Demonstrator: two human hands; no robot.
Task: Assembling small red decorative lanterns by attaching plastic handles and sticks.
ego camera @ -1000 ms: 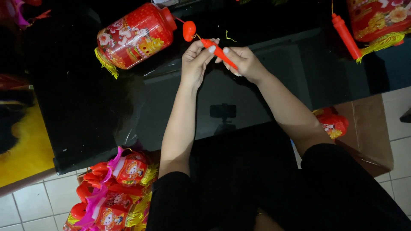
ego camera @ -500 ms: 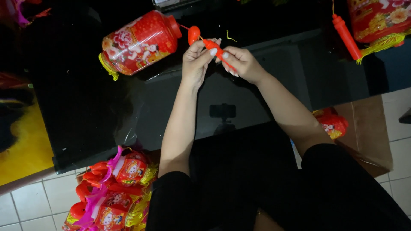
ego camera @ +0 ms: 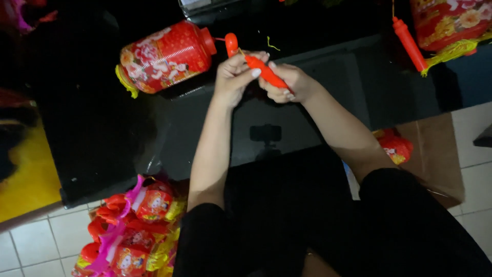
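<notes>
- The black table (ego camera: 102, 133) is filling most of my view, glossy and dark, and it is reflecting the camera on my head near its front edge.
- I am sitting at it in black clothes, both forearms reaching up over the tabletop.
- The red lantern (ego camera: 164, 56) is lying on its side on the table to the upper left of my hands, patterned with pale flowers, a yellow fringe hanging off its left end and its red cap pointing toward my fingers.
- A heap of folded lanterns (ego camera: 130, 231) is sitting on the tiled floor by my left knee (red, with pink and gold trim, hard to count).
- A second lantern (ego camera: 446, 20) is lying at the top right corner, a yellow tassel trailing from it, with a spare red stick (ego camera: 409, 43) slanting just beside it.
- Another red bundle (ego camera: 394, 146) is resting on a brown cardboard sheet below my right arm.
- My left hand (ego camera: 233, 77) is pinching the upper part of the red handle stick (ego camera: 264, 73), fingers closed on it.
- My right hand (ego camera: 289, 84) is gripping the lower part of the same stick, so both hands are meeting together over the table's middle.
- The stick is tilting up to the left, its top near a small red oval piece (ego camera: 231, 43) just beside the lantern's cap (whether a string is joining them I cannot tell).
</notes>
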